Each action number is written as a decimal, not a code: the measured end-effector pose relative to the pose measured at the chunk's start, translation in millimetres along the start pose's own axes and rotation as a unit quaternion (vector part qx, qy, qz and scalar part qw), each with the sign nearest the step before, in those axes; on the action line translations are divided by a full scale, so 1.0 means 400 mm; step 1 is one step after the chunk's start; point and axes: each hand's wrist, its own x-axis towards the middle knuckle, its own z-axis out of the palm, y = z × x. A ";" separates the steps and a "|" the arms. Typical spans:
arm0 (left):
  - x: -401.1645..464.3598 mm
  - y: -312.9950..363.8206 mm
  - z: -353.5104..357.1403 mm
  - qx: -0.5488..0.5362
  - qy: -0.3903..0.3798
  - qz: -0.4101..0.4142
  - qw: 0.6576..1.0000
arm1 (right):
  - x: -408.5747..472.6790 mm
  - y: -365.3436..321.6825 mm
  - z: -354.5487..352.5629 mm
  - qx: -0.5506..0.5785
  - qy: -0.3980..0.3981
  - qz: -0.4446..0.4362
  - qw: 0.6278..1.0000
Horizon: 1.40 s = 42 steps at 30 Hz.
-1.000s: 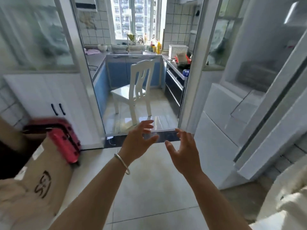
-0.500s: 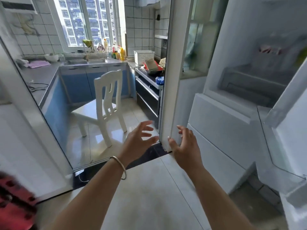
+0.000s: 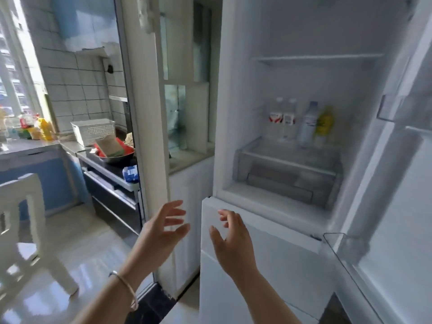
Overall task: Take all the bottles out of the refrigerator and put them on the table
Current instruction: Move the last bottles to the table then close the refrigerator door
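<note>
In front of the tall white refrigerator (image 3: pixel 327 66), door already swung open to the right. Left hand (image 3: pixel 161 232) and right hand (image 3: pixel 231 239) both raised at about drawer-front height, fingers spread and relaxed, palms facing each other, holding nothing. Neither touches the fridge.

Four bottles stand upright in a row at the back of the lower glass shelf (image 3: pixel 287 153): two clear plastic bottles with red-and-white labels (image 3: pixel 281 118), touching or nearly so, then a pale blue-capped clear bottle (image 3: pixel 307 123), then a yellow plastic bottle (image 3: pixel 325 122) at the right end. All sit well apart from the hands, above and behind them.

Progress, judging by this: door open, nothing lifted out, all four visible bottles left to move. The reach into the shelf is not yet made.

Hard to make out: whole frame is motion-blurred, label text unreadable, caps soft. The clear crisper drawer (image 3: pixel 287 181) below the shelf is frosted, contents not clear. The upper shelf (image 3: pixel 315 58) shows nothing on it from this angle, though its back is dim. The door bins (image 3: pixel 404 111) at right are cut off by the frame edge, so more bottles there cannot be ruled out. The table is not in view. Left of the fridge: a tiled kitchen with a white wooden chair (image 3: pixel 25 220) and a white slatted basket (image 3: pixel 93 130) on the counter.
</note>
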 end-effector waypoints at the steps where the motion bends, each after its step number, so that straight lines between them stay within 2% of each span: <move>1: 0.052 -0.009 0.024 -0.008 -0.018 0.009 1.000 | 0.043 0.022 -0.005 -0.005 0.019 0.010 1.000; 8: 0.410 -0.053 0.185 -0.062 -0.139 0.080 0.985 | 0.317 0.126 -0.005 -0.018 0.120 0.068 0.990; 13: 0.695 -0.005 0.291 -0.101 -0.204 0.111 0.967 | 0.533 0.170 -0.043 0.001 0.202 0.130 0.971; 19: 0.941 0.068 0.476 -0.134 -0.223 0.111 0.959 | 0.748 0.260 -0.137 -0.031 0.277 0.156 0.948; 23: 1.051 0.108 0.613 -0.175 -0.248 0.070 0.950 | 0.880 0.324 -0.220 -0.030 0.290 0.171 0.941; 28: 1.217 0.148 0.763 -0.209 -0.216 0.044 0.953 | 1.084 0.418 -0.320 0.030 0.293 0.177 0.939; 33: 1.400 0.168 0.878 -0.167 -0.108 0.079 0.977 | 1.262 0.515 -0.397 0.053 0.273 0.174 0.945; 36: 1.481 0.136 0.931 -0.169 -0.056 0.047 0.983 | 1.337 0.567 -0.415 0.074 0.281 0.166 0.942; 39: 1.530 0.110 0.971 -0.195 -0.054 0.001 0.979 | 1.395 0.603 -0.422 0.112 0.280 0.176 0.937; 42: 1.565 0.096 1.012 -0.212 -0.072 0.002 0.975 | 1.449 0.635 -0.416 0.158 0.278 0.191 0.928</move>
